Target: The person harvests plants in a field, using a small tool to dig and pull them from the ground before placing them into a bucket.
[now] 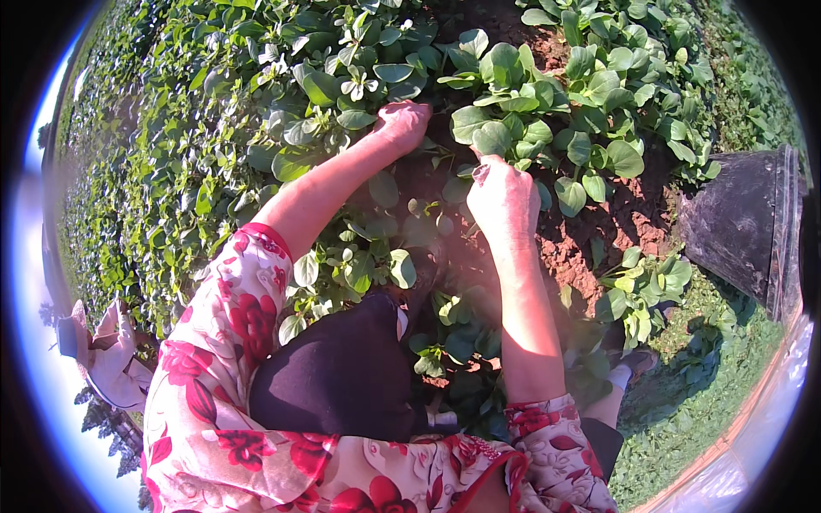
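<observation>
Leafy green plants (513,85) with rounded leaves grow low in reddish soil in front of me. My left hand (402,124) reaches in at the edge of a dense clump, fingers curled; leaves and shadow hide what they hold, if anything. To its right, my right hand (505,201) is closed beside the base of a leafy plant (500,128). A small purplish patch shows at its thumb side, too unclear to name. Both fists are apart, with dark soil and a few stems between them.
A black bucket (740,227) lies tilted at the right. Smaller plants (646,291) stand in crumbly soil (590,248) near it. Dense greenery (145,171) spreads across the left. Clear plastic sheeting (761,436) lines the lower right rim. Pale pinkish cloth (120,359) is at the left rim.
</observation>
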`<control>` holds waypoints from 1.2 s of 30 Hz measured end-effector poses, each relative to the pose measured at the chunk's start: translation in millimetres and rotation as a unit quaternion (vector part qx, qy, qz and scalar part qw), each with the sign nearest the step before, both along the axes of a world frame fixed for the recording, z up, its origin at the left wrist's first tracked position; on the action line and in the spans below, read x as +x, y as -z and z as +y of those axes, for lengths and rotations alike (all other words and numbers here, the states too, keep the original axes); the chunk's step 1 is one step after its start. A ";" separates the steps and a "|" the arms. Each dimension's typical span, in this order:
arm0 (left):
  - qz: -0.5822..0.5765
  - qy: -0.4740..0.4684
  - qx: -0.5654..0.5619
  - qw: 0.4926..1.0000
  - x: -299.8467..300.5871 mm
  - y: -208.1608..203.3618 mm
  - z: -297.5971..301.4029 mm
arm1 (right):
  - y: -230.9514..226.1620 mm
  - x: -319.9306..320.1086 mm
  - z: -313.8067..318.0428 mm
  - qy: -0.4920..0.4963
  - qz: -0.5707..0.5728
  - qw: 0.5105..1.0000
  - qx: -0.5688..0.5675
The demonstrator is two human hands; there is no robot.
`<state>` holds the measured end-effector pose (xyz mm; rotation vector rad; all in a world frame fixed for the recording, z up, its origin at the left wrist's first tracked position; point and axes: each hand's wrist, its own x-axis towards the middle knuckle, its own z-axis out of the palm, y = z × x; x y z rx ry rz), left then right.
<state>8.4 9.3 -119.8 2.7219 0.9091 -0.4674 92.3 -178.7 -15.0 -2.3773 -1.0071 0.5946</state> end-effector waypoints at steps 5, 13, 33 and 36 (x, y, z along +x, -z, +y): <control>-0.128 -0.076 -0.147 0.978 5.1 -3.1 6.2 | -9.0 22.7 -24.1 0.105 -0.051 0.993 -0.001; -0.157 -0.140 -0.313 0.926 36.7 -33.6 -10.7 | -13.4 30.3 -23.2 0.100 -0.009 0.995 0.009; -0.090 0.092 -0.166 0.978 74.8 18.3 -22.6 | -14.5 34.9 -32.0 0.203 0.059 0.976 0.060; -0.305 0.159 -0.208 0.916 76.5 29.6 -20.8 | -19.2 39.3 -18.5 0.151 0.000 0.988 0.010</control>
